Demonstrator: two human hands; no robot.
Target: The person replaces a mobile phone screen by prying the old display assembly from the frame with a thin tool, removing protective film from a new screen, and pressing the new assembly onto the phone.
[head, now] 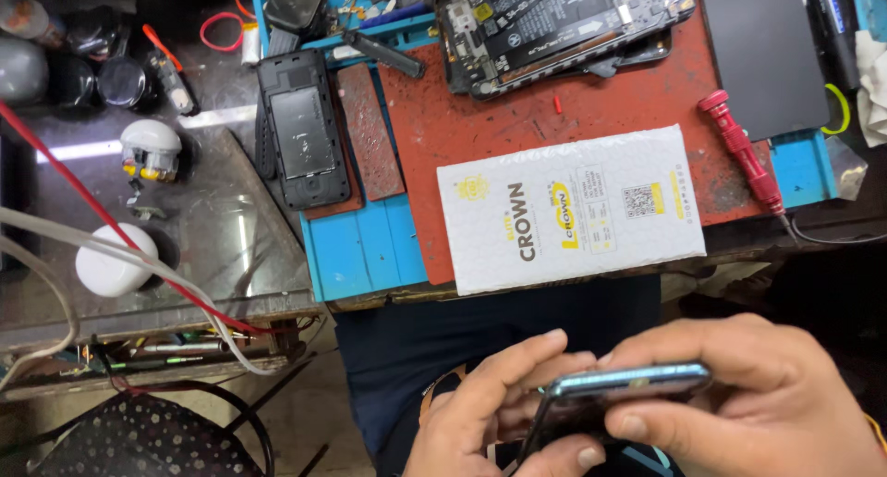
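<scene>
The phone (628, 382) between the left hand (490, 412) and right hand (758, 403) has a blue-grey edge. Just beyond the hands lies a white box (568, 209) with yellow and black markings, on a rust-red mat (480, 116) over a blue tray (360, 246). Farther right lies a red screwdriver (739, 149).

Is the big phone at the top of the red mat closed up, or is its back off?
Back off. The phone lies with its battery and circuit boards exposed, no cover over them.
</scene>
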